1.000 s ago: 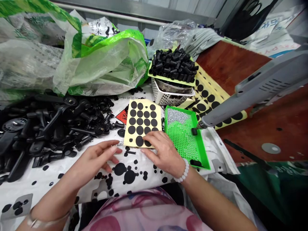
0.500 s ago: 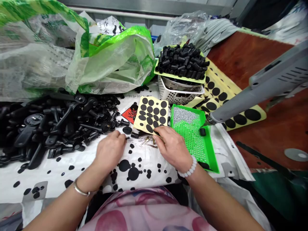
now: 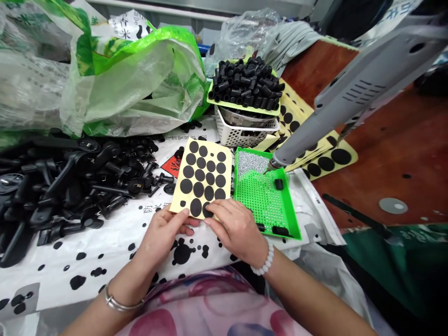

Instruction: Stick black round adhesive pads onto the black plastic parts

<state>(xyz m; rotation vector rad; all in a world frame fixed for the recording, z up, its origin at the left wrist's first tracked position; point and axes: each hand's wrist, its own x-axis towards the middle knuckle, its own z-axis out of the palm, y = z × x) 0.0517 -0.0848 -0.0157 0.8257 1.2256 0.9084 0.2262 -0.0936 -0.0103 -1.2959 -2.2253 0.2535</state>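
Observation:
A pale yellow sheet (image 3: pixel 210 161) covered with several black round pads lies on the spotted white table cover. My left hand (image 3: pixel 164 233) grips its near left corner, thumb on top. At the sheet's near edge my right hand (image 3: pixel 236 228) presses its fingertips together on a black pad. A hanging grey electric screwdriver (image 3: pixel 336 102) points its tip into a green perforated tray (image 3: pixel 264 198) of small silver screws just right of the sheet.
A heap of black plastic parts (image 3: pixel 70 177) fills the left. Green and clear plastic bags (image 3: pixel 133 84) stand behind. A white basket (image 3: pixel 241 133) carries a tray of black tubes (image 3: pixel 247 86). More pad sheets (image 3: pixel 315 158) lie on the brown bench at right.
The yellow sheet was lifted away from the table and has come back flat near me. My left hand moved from the table to grip its corner. My right hand stays at its near edge.

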